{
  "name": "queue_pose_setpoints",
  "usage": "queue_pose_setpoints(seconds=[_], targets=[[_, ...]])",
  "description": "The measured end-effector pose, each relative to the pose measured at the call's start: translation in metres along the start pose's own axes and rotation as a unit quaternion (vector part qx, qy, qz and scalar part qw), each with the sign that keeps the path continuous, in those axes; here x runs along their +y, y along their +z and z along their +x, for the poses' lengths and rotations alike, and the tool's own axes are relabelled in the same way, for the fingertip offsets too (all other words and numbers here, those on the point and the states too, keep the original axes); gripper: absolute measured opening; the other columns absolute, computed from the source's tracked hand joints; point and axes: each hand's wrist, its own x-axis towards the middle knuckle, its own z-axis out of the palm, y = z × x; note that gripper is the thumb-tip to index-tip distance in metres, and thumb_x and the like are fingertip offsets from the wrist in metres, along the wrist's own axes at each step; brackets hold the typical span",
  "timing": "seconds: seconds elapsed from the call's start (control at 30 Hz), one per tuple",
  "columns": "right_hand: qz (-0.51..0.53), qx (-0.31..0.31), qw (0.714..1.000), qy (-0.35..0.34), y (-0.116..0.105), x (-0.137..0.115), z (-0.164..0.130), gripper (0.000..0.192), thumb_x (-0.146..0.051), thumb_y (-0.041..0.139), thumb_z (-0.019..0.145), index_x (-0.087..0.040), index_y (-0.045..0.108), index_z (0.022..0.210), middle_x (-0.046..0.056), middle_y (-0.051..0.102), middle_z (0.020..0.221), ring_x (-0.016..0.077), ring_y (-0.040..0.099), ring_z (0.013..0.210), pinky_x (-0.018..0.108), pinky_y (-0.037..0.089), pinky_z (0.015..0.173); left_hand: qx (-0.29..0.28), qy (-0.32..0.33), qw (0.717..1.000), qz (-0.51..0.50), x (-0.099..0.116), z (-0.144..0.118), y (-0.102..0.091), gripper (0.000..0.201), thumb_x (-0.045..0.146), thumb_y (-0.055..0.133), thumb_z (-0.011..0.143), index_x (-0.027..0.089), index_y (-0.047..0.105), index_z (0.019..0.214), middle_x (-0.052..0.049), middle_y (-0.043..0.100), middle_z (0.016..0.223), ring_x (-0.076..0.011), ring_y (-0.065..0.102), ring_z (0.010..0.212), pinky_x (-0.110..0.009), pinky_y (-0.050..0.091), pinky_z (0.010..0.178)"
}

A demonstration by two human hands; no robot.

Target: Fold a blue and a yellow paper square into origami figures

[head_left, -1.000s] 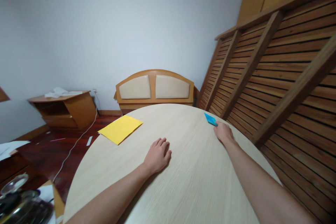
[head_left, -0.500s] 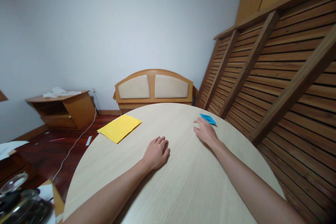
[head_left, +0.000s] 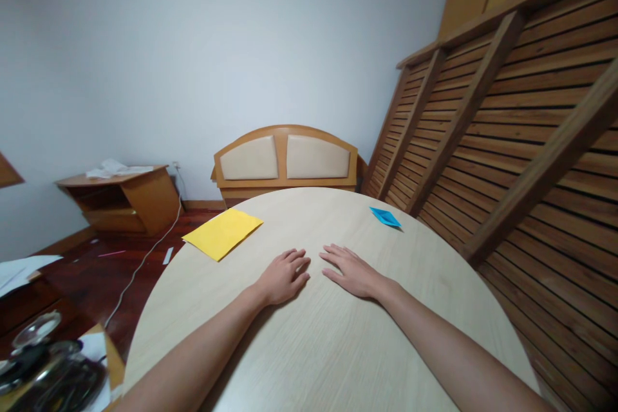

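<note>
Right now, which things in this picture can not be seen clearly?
Head view only:
- blue folded paper: too small to tell its folded shape.
- metal things at the lower left: cut off by the frame edge.
- white papers on the side cabinet: too small to read.
- palms of left hand and right hand: face down on the table.

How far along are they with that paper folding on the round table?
One piece looks done: a small blue folded paper lies near the table's far right edge. Nothing is in hand: the left hand and right hand rest flat and empty, side by side. The yellow sheet lies unfolded at the far left, untouched.
</note>
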Motion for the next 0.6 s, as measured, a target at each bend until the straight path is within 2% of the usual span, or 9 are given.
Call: queue_pose_setpoints(seconds=[0.1,0.2,0.3,0.4,0.5,0.6], targets=[[0.002,-0.002,1.000,-0.001,0.000,0.001,0.002,0.056,-0.054,0.043,0.098,-0.025,0.049,0.145,0.010,0.038,0.157,0.0297,0.028,0.147,0.051,0.020,0.120,0.000,0.016,1.000,-0.023,-0.006,0.001,-0.006,0.038,0.035,0.051,0.094,0.021,0.063,0.127,-0.011,0.057,0.140,-0.0259,0.051,0.131,-0.043,0.037,0.114],[-0.007,-0.002,1.000,-0.002,0.000,0.002,0.002,0.056,-0.054,0.042,0.098,-0.024,0.050,0.145,0.010,0.038,0.157,0.0298,0.029,0.147,0.050,0.020,0.120,0.032,0.002,0.999,-0.026,-0.015,0.003,-0.012,0.034,0.035,0.050,0.094,0.022,0.066,0.122,-0.010,0.061,0.135,-0.0257,0.054,0.126,-0.042,0.041,0.110],[-0.012,-0.006,1.000,-0.005,0.000,0.003,0.002,0.056,-0.054,0.041,0.099,-0.023,0.049,0.145,0.011,0.037,0.157,0.0301,0.029,0.147,0.050,0.020,0.120,0.095,-0.050,0.994,0.020,-0.034,0.004,-0.020,0.036,0.038,0.048,0.095,0.020,0.066,0.121,-0.012,0.057,0.139,-0.0288,0.052,0.129,-0.045,0.039,0.112],[-0.009,-0.008,1.000,-0.007,0.000,0.005,0.002,0.056,-0.054,0.041,0.099,-0.023,0.048,0.146,0.011,0.037,0.157,0.0298,0.028,0.147,0.050,0.020,0.120,0.125,-0.115,0.979,0.110,-0.061,0.000,-0.030,0.038,0.037,0.046,0.095,0.017,0.068,0.119,-0.013,0.053,0.143,-0.0309,0.048,0.132,-0.046,0.036,0.114],[-0.006,-0.008,1.000,-0.009,0.001,0.007,0.002,0.056,-0.054,0.041,0.099,-0.024,0.049,0.146,0.011,0.037,0.157,0.0296,0.028,0.147,0.050,0.020,0.120,0.108,-0.177,0.964,0.169,-0.085,-0.008,-0.040,0.038,0.036,0.043,0.095,0.017,0.069,0.115,-0.014,0.051,0.144,-0.0326,0.047,0.132,-0.047,0.037,0.112],[-0.007,-0.008,1.000,-0.009,0.001,0.007,0.003,0.057,-0.055,0.040,0.099,-0.023,0.049,0.146,0.011,0.037,0.157,0.0298,0.028,0.147,0.050,0.019,0.120,0.077,-0.230,0.948,0.208,-0.098,-0.015,-0.045,0.037,0.035,0.042,0.096,0.017,0.068,0.114,-0.014,0.052,0.142,-0.0316,0.047,0.132,-0.046,0.038,0.110]])
